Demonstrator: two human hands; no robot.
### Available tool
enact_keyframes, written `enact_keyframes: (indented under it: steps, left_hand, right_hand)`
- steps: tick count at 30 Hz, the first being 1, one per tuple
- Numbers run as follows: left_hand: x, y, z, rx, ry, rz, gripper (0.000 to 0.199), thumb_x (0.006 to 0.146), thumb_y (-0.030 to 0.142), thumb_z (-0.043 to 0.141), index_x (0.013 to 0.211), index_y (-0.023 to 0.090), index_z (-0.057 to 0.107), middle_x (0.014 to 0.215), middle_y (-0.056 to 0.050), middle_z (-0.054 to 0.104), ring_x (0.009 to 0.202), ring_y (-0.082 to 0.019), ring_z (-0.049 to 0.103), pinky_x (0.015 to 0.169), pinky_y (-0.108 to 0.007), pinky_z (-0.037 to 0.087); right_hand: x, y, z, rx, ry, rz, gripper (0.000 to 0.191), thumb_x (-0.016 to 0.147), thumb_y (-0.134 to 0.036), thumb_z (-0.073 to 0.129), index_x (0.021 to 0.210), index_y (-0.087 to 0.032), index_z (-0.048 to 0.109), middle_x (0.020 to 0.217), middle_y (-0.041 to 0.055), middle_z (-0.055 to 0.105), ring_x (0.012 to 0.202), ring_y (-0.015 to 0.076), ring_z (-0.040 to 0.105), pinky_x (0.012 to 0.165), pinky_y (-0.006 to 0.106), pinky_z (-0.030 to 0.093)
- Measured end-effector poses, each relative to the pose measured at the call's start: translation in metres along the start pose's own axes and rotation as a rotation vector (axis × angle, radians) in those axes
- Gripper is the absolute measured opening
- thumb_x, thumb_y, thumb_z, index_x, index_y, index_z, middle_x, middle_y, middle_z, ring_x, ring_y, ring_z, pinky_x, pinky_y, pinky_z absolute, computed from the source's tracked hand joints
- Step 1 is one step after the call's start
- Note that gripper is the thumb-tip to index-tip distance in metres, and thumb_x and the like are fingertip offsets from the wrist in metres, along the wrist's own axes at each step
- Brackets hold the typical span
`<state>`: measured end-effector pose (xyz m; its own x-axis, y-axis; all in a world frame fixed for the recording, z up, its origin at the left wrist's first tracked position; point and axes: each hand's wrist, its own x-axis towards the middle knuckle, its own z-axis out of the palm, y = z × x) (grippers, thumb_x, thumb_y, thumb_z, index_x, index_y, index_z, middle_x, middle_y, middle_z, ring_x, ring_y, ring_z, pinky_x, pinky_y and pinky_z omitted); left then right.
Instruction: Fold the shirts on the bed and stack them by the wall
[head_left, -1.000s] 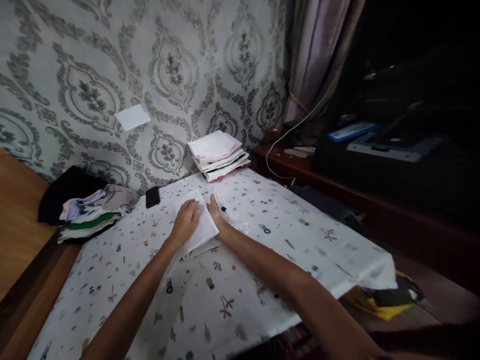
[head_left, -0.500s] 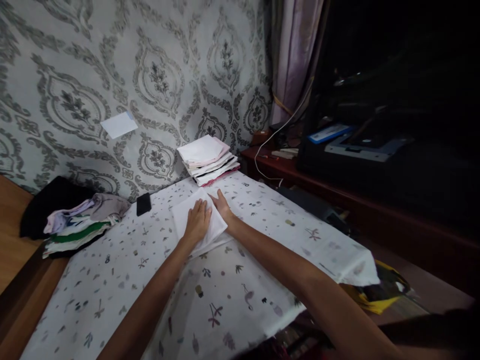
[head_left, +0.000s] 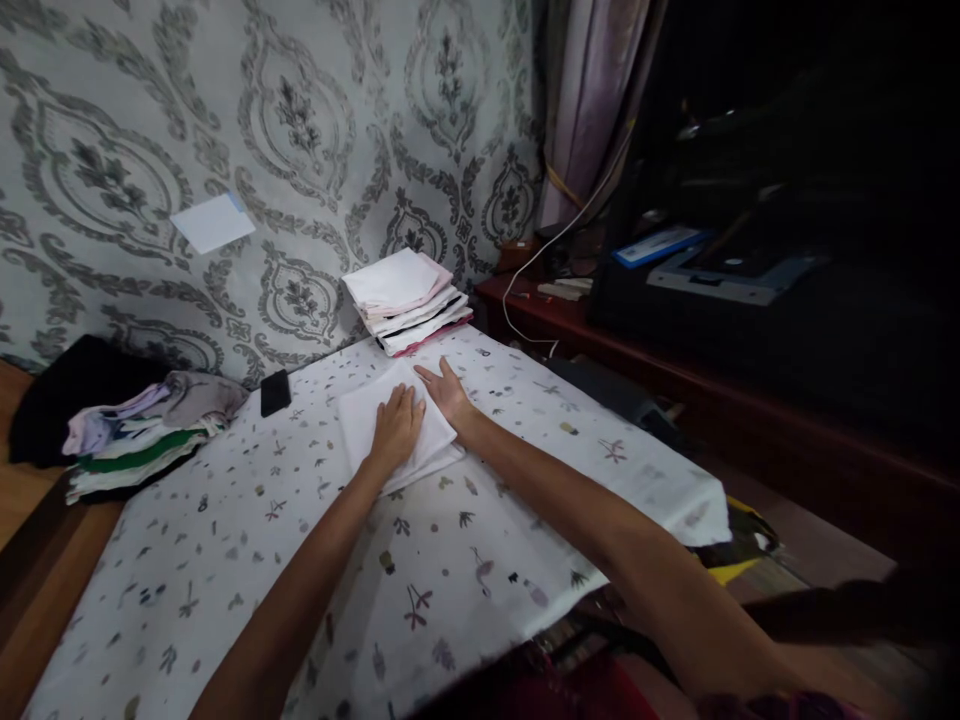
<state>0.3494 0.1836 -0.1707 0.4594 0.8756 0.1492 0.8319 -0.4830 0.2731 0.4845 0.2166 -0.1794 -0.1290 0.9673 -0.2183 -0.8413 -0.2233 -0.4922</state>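
Note:
A folded white cloth [head_left: 363, 425] lies flat on the patterned sheet that covers the table, its layers showing along the near edge. My left hand [head_left: 398, 427] rests palm down on top of it, fingers stretched out. At the cloth's right edge is my right hand [head_left: 447, 391], turned on its side with the thumb apart from the fingers; whether it touches the cloth I cannot tell. Just beyond, against the wall, stands a neat stack of folded clothes [head_left: 409, 300], mostly white with pink and dark layers.
On the left sits a looser pile of clothes [head_left: 142, 440] beside a black bundle [head_left: 75, 390]. A black phone [head_left: 275, 393] lies near the wall. The patterned sheet [head_left: 247, 540] hangs over the table's edge. A dark red shelf [head_left: 585, 325] with a white cable [head_left: 506, 305] runs along the right.
The view has shifted a little, so the scene sits slightly higher and further left. My left hand stays on the cloth; my right hand's fingers are spread a bit more.

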Motion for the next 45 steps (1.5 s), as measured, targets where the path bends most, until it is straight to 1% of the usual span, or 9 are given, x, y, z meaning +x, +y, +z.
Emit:
enact_keyframes:
  steps: [9,15,17,19,22,28,37,41,45]
  left_hand:
    - [-0.008,0.002,-0.002,-0.012,-0.026,0.07,0.056,0.103,0.04,0.023,0.15,0.013,0.038,0.162,-0.016,0.03,0.151,-0.025,0.025,0.121,-0.049,0.022]
    - [-0.019,0.007,-0.003,-0.019,-0.12,0.114,0.056,0.102,0.042,0.028,0.149,0.012,0.037,0.162,-0.017,0.03,0.151,-0.026,0.024,0.121,-0.051,0.019]
    - [-0.024,0.005,-0.007,-0.034,-0.152,0.167,0.055,0.101,0.041,0.031,0.148,0.012,0.038,0.16,-0.017,0.033,0.15,-0.025,0.026,0.121,-0.049,0.021]
    - [-0.029,0.001,-0.013,-0.049,-0.169,0.209,0.052,0.101,0.038,0.031,0.145,0.011,0.041,0.157,-0.018,0.038,0.149,-0.025,0.029,0.121,-0.047,0.024]
    - [-0.034,-0.013,-0.024,-0.03,-0.176,0.196,0.049,0.101,0.034,0.03,0.141,0.01,0.045,0.155,-0.019,0.042,0.147,-0.026,0.033,0.12,-0.048,0.025]
    - [-0.033,-0.053,-0.025,0.061,-0.161,0.074,0.054,0.101,0.036,0.027,0.148,0.011,0.037,0.161,-0.017,0.031,0.151,-0.024,0.023,0.123,-0.049,0.015]
    - [0.023,-0.115,-0.023,0.048,-0.154,-0.158,0.06,0.101,0.045,0.023,0.152,0.016,0.032,0.163,-0.015,0.025,0.152,-0.027,0.02,0.12,-0.053,0.021]
    - [0.033,-0.121,-0.026,0.057,-0.144,-0.239,0.063,0.1,0.048,0.024,0.153,0.013,0.031,0.163,-0.018,0.022,0.153,-0.03,0.017,0.12,-0.057,0.016]
    - [0.014,-0.108,-0.03,0.069,-0.141,-0.246,0.066,0.1,0.052,0.025,0.155,0.015,0.027,0.166,-0.017,0.011,0.154,-0.03,0.008,0.12,-0.06,0.013]
  right_hand:
    - [-0.001,0.003,-0.011,-0.169,0.055,-0.112,0.057,0.097,-0.06,0.027,0.128,-0.022,0.054,0.117,0.0106,0.067,0.109,0.0252,0.065,0.102,0.049,0.049]
    - [-0.005,0.007,-0.008,-0.554,0.233,-0.458,0.036,0.091,-0.047,0.046,0.108,-0.022,0.066,0.119,0.0101,0.068,0.124,0.0244,0.056,0.111,0.045,0.04]
    - [-0.009,0.006,-0.002,-0.724,0.191,-0.551,0.029,0.087,-0.041,0.053,0.105,-0.023,0.068,0.124,0.0071,0.067,0.129,0.0257,0.051,0.114,0.044,0.035]
    - [-0.011,0.009,0.006,-1.051,0.1,-0.618,0.03,0.088,-0.038,0.053,0.109,-0.024,0.069,0.127,0.0061,0.066,0.13,0.0275,0.05,0.116,0.046,0.032]
    - [-0.006,0.02,0.016,-1.423,-0.024,-0.591,0.034,0.09,-0.037,0.053,0.116,-0.021,0.068,0.135,0.0094,0.062,0.133,0.0289,0.049,0.118,0.046,0.028]
    - [0.009,0.047,0.01,-1.534,-0.054,-0.501,0.033,0.091,-0.041,0.056,0.115,-0.02,0.065,0.143,0.0129,0.056,0.146,0.0315,0.033,0.122,0.05,0.015]
    - [0.003,0.049,0.003,-1.772,-0.063,-0.523,0.04,0.094,-0.036,0.052,0.128,-0.017,0.06,0.153,0.0153,0.045,0.148,0.0314,0.029,0.121,0.05,0.017]
    - [0.001,0.049,0.004,-1.765,-0.056,-0.49,0.04,0.092,-0.034,0.055,0.13,-0.019,0.059,0.154,0.0132,0.044,0.148,0.0307,0.027,0.121,0.05,0.015]
    - [0.001,0.049,0.004,-1.762,-0.07,-0.508,0.037,0.093,-0.032,0.055,0.128,-0.02,0.06,0.153,0.0116,0.046,0.147,0.0301,0.029,0.121,0.049,0.016]
